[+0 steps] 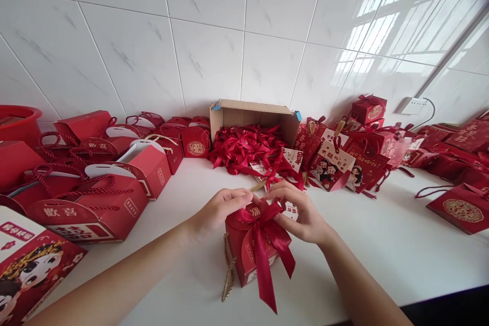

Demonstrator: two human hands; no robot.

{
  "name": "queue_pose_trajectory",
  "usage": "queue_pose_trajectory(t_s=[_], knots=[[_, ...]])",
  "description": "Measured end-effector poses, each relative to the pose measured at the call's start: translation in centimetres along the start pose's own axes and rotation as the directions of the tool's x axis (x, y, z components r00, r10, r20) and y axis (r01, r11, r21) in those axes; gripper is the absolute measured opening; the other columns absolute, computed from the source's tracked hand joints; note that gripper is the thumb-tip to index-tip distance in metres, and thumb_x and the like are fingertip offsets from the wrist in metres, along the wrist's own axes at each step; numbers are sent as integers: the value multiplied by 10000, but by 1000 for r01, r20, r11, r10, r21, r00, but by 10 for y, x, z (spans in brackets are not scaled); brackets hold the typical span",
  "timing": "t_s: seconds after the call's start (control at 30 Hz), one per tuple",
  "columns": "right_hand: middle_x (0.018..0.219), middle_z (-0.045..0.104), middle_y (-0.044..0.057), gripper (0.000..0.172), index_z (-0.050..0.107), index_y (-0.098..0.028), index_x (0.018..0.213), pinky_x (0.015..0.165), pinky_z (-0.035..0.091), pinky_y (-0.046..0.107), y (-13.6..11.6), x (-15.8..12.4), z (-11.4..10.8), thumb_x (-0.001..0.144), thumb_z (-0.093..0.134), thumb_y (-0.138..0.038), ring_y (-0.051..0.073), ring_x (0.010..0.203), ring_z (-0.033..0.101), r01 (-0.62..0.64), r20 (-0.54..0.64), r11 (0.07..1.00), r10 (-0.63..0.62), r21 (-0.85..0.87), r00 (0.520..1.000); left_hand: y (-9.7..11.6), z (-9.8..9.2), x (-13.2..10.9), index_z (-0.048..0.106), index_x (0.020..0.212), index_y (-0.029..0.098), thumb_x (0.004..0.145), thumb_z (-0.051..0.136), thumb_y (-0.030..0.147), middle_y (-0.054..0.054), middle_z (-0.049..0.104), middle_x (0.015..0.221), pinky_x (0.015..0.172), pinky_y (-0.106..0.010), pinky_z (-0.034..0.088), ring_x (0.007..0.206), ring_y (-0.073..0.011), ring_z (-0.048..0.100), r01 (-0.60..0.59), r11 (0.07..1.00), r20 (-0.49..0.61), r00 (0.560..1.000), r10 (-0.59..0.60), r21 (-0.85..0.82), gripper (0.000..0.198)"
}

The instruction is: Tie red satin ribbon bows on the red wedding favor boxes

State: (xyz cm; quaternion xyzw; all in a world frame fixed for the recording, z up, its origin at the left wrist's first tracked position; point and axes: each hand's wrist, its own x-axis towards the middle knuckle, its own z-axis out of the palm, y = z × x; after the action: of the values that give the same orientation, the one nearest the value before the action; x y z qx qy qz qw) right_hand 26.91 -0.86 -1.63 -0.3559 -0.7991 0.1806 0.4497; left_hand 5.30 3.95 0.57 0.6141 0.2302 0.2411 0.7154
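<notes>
Here we are apparently adjusting the ribbon bow (260, 223) on the red box (240, 252) on the white table (183, 280), left hand (218, 210) at the box's top, right hand (308, 218) at a loop, whether either is pinching we cannot tell, the next move probably calling for gentle, even tugging.

“歡喜” marks the front-left box (95, 209), “日子” a cartoon card (330, 167), half-hidden lettering the bow-tied box (243, 250).
</notes>
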Motion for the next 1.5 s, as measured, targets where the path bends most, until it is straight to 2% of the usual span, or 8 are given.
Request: queue_pose_trajectory(t_s=[0.07, 0.13, 0.27, 0.43, 0.63, 0.83, 1.03, 1.5], knots=[[1139, 569, 92, 321, 570, -238, 1135, 889, 466, 394, -3, 0, -2, 814, 561, -247, 245, 1057, 547, 10, 63, 996, -15, 86, 998, 1, 0, 0, 682, 938, 147, 871, 554, 430, -83, 684, 940, 819, -312, 460, 891, -231, 625, -6, 1000, -1, 1000, 6, 6, 318], [1198, 538, 99, 337, 563, -239, 1164, 976, 415, 429, -5, -1, -1, 842, 541, -337, 266, 1145, 501, -5, 85, 988, -9, 157, 996, 1, -1, 0, 670, 757, 148, 837, 610, 409, -80, 660, 1022, 827, -297, 449, 911, -219, 611, -37, 998, -26, 999, 39, 51, 279], [1210, 523, 84, 211, 600, -252, 1050, 1019, 375, 409, -12, -1, 4, 861, 564, -339, 250, 1192, 471, -86, -22, 986, 90, 143, 996, 2, -3, 1, 489, 515, 144, 774, 694, 359, -68, 627, 1121, 821, -294, 439, 910, -204, 597, -42, 989, -47, 998, 49, 142, 395], [1267, 471, 88, 104, 634, -235, 901, 1003, 404, 395, -23, 1, 12, 812, 654, -285, 251, 1207, 465, -156, -27, 987, 157, 44, 987, 5, -3, 0, 523, 532, 142, 804, 646, 412, -90, 603, 1156, 820, -325, 452, 955, -245, 598, -21, 978, -34, 999, 28, 210, 402], [1406, 369, 94, 253, 624, -251, 1043, 1086, 308, 489, -25, 6, 15, 804, 669, -321, 298, 1357, 279, -205, -6, 977, 205, -54, 979, 5, -2, 0, 599, 551, 150, 825, 635, 407, -53, 619, 1053, 804, -274, 444, 941, -216, 585, -55, 967, -36, 997, 65, 247, 377], [1389, 416, 81, 71, 681, -227, 817, 1028, 375, 485, -24, 8, 16, 784, 693, -288, 302, 1325, 330, -189, 52, 981, 192, -49, 980, 6, -3, 1, 709, 692, 174, 870, 577, 396, -52, 626, 1077, 854, -274, 445, 984, -227, 582, -71, 972, 11, 997, 70, 225, 314], [1387, 422, 76, 46, 678, -216, 772, 981, 417, 464, -25, 8, 17, 788, 682, -259, 300, 1307, 354, -192, 66, 981, 194, -30, 979, 9, -4, 0, 741, 712, 188, 870, 555, 429, -58, 627, 1050, 864, -279, 433, 985, -235, 576, -101, 903, -50, 990, 134, 417, 343], [1414, 386, 66, 46, 674, -218, 762, 984, 415, 484, -23, 9, 17, 780, 683, -260, 308, 1311, 339, -221, 99, 975, 223, -33, 970, 9, -8, -1, 586, 485, 180, 842, 555, 336, -35, 623, 1066, 869, -295, 396, 1007, -243, 565, -71, 726, -99, 977, 189, 684, 391]])
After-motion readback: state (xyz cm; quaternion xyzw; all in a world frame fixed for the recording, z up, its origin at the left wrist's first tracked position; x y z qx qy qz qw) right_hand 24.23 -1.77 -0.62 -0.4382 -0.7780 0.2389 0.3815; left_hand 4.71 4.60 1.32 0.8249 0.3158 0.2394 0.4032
